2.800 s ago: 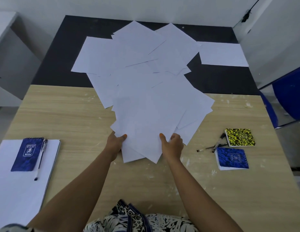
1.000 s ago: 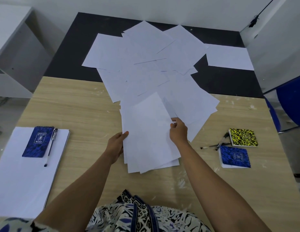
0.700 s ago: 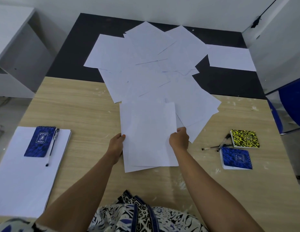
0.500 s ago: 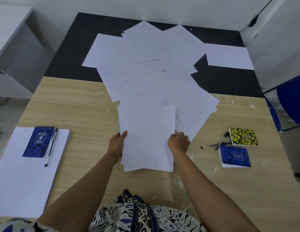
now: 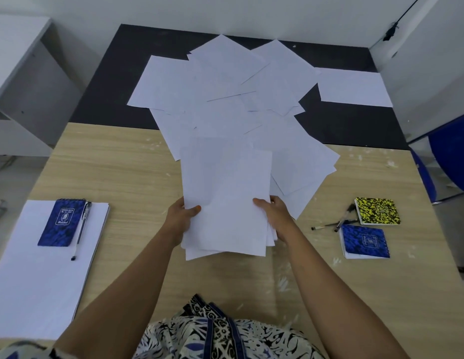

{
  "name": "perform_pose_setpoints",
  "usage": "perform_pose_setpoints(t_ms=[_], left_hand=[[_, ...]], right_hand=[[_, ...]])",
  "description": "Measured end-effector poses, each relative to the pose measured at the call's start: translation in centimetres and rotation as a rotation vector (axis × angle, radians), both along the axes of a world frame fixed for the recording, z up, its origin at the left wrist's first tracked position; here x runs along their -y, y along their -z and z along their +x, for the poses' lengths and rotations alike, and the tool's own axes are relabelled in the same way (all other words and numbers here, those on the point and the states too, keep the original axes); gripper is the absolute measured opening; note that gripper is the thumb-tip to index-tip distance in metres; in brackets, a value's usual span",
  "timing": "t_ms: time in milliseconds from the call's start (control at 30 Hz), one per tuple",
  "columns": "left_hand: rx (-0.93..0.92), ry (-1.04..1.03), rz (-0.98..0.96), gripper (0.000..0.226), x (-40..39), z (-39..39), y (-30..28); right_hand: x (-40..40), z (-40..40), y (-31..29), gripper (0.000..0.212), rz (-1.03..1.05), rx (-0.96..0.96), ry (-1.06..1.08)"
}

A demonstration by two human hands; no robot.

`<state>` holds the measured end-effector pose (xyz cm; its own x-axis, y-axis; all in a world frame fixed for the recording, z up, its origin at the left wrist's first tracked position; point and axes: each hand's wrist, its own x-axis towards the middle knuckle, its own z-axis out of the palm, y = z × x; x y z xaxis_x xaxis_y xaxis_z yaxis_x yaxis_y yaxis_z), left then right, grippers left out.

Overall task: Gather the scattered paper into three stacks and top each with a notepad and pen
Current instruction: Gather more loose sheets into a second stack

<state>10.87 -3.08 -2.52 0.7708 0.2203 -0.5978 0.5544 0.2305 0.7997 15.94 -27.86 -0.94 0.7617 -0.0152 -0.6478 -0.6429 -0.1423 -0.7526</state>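
Observation:
Loose white sheets point(image 5: 225, 99) lie fanned over the middle and far part of the table. A rough bundle of sheets point(image 5: 225, 203) sits nearest me; my left hand point(image 5: 180, 216) grips its left edge with the thumb on top, and my right hand point(image 5: 276, 213) grips its right edge. One finished paper stack point(image 5: 31, 281) lies at the left, topped by a blue notepad point(image 5: 61, 222) and a pen point(image 5: 82, 229). At the right are a yellow-black notepad point(image 5: 377, 211), a second blue notepad point(image 5: 364, 240) and two pens point(image 5: 334, 222).
The table has a wooden near half point(image 5: 109, 172) and a black far half point(image 5: 101, 99). A single sheet point(image 5: 352, 86) lies apart at the far right. A blue chair point(image 5: 451, 161) stands off the right edge, a white wall behind.
Both hands have drawn several sheets out of the fan into a bundle near me, the right hand adding sheets on top. Now both thumbs sit on the bundle's sides.

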Motion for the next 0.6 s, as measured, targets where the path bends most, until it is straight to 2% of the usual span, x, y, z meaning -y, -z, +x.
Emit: perform_pose_setpoints(t_ms=[67,167,367,500,600], left_hand=[[0.009,0.004,-0.005,0.043,0.1,0.8,-0.5],[0.030,0.033,0.046,0.039,0.2,2.2,-1.1],[0.109,0.117,0.237,0.038,1.2,6.0,-2.2],[0.149,0.184,0.434,0.044,1.5,9.4,-2.1],[0.152,0.237,0.569,0.039,1.3,11.6,-1.6]], right_hand=[[0.3,0.2,-0.1,0.036,0.120,-0.053,-0.053],[0.6,0.6,0.2,0.034,0.174,-0.067,-0.037],[-0.4,2.1,0.4,0.025,0.027,0.088,0.092],[-0.8,3.8,1.1,0.019,0.012,0.159,0.297],[-0.9,5.8,1.5,0.028,-0.035,0.179,0.414]])
